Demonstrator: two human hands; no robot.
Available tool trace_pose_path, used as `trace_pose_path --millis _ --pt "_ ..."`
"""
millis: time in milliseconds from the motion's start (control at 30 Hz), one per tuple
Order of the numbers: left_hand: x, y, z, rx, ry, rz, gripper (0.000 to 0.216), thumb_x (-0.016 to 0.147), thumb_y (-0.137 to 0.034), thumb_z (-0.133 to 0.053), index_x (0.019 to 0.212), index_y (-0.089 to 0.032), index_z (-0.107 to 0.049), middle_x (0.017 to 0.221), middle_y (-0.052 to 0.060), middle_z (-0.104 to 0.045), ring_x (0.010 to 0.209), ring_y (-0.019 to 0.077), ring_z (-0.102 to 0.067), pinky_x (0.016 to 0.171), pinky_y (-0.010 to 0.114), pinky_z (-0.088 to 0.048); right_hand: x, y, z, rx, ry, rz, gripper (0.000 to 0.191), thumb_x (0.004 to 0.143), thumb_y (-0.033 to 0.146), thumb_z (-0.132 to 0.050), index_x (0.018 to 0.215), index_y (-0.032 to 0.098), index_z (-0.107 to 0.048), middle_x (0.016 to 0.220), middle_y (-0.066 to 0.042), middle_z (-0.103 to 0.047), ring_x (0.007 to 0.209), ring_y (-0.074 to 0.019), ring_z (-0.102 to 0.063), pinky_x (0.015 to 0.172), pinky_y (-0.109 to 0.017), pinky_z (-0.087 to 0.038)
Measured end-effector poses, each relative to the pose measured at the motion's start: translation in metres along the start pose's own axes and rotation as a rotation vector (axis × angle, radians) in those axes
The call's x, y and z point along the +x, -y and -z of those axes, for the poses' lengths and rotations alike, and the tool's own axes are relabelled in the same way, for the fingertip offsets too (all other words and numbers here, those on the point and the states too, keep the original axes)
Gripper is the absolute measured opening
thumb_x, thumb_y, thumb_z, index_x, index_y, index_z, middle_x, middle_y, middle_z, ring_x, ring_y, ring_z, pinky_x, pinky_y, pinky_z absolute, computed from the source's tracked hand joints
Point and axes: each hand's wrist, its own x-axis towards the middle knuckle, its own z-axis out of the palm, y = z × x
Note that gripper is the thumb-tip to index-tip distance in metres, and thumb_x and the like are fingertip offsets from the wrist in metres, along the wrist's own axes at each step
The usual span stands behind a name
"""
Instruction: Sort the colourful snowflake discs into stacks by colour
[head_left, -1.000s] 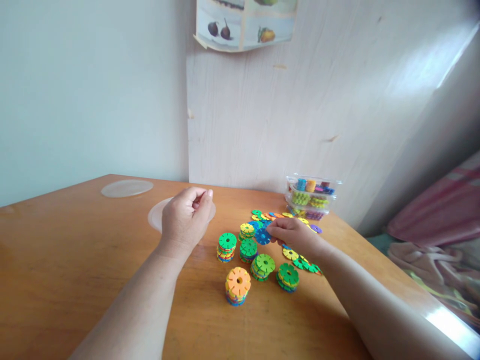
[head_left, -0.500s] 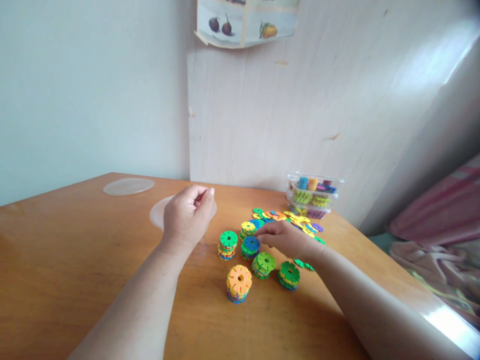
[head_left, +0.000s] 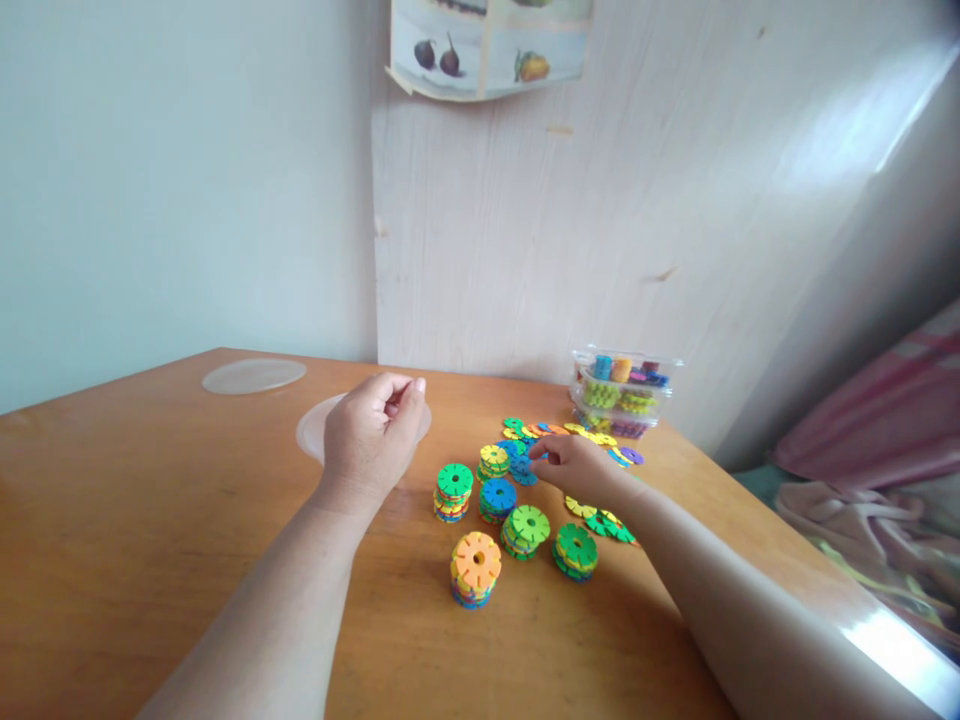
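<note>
My left hand (head_left: 375,435) is closed in a loose fist in front of a round translucent lid (head_left: 311,430); no piece shows in it. My right hand (head_left: 581,468) hovers over the loose plastic notched discs (head_left: 523,470), its fingers bent and slightly apart with no disc visible between them. Nearest to it stand a stack of discs topped with blue (head_left: 498,497) and one topped with yellow (head_left: 493,458). Other short stacks are topped with green (head_left: 454,482), light green (head_left: 528,525), dark green (head_left: 577,547) and orange (head_left: 477,562).
Clear plastic boxes (head_left: 622,390) with colourful pieces are stacked at the table's back right. Another round lid (head_left: 255,376) lies at the back left. A wall stands behind the wooden table (head_left: 187,520). Pink cloth (head_left: 877,400) is beyond the right edge.
My right hand has moved off the blue-topped stack, slightly to the right and over the loose discs. The left hand keeps its pose. The camera view has shifted a little.
</note>
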Motion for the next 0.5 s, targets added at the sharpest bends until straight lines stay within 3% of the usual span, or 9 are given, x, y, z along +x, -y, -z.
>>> trace_pose_path --millis 133,200,367,500 --pt "-0.0001 0.0011 -0.0005 0.003 -0.002 -0.006 0.026 0.093 -0.042 -0.059 0.08 -0.022 -0.069 0.069 -0.003 -0.066 0.066 0.014 -0.06 0.065 0.026 -0.042 0.0019 -0.0015 -0.0045 -0.167 -0.01 0.033 0.045 0.084 0.051 -0.067 0.12 0.024 -0.073 0.1 -0.006 -0.075 0.084 -0.022 -0.065 0.066 -0.029 -0.039" --pt "-0.0001 0.0012 -0.0006 0.004 -0.005 -0.01 0.025 0.093 -0.041 -0.059 0.08 -0.021 -0.069 0.068 -0.003 -0.065 0.065 0.0135 -0.059 0.065 0.026 -0.042 0.0025 0.0008 -0.0062 -0.215 -0.005 0.053 0.042 0.087 0.05 -0.063 0.12 0.026 -0.073 0.106 -0.007 -0.075 0.089 -0.0233 -0.066 0.068 -0.03 -0.039" --pt "-0.0002 0.0016 -0.0011 -0.002 -0.014 -0.011 0.024 0.093 -0.04 -0.06 0.08 -0.022 -0.069 0.068 -0.004 -0.065 0.064 0.0127 -0.059 0.065 0.025 -0.042 0.0044 0.0025 -0.0072 -0.279 0.009 0.042 0.025 0.091 0.04 -0.056 0.09 0.026 -0.076 0.089 -0.004 -0.074 0.079 -0.021 -0.063 0.061 -0.029 -0.031" --pt "0.0 0.0026 -0.0014 -0.006 -0.012 -0.023 0.024 0.093 -0.039 -0.06 0.08 -0.022 -0.069 0.068 -0.003 -0.065 0.063 0.0127 -0.059 0.064 0.025 -0.042 0.0066 -0.0008 -0.0069 -0.121 -0.1 0.027 0.028 0.089 0.033 -0.056 0.065 0.02 -0.063 0.07 -0.003 -0.064 0.066 -0.0173 -0.054 0.058 -0.03 -0.027"
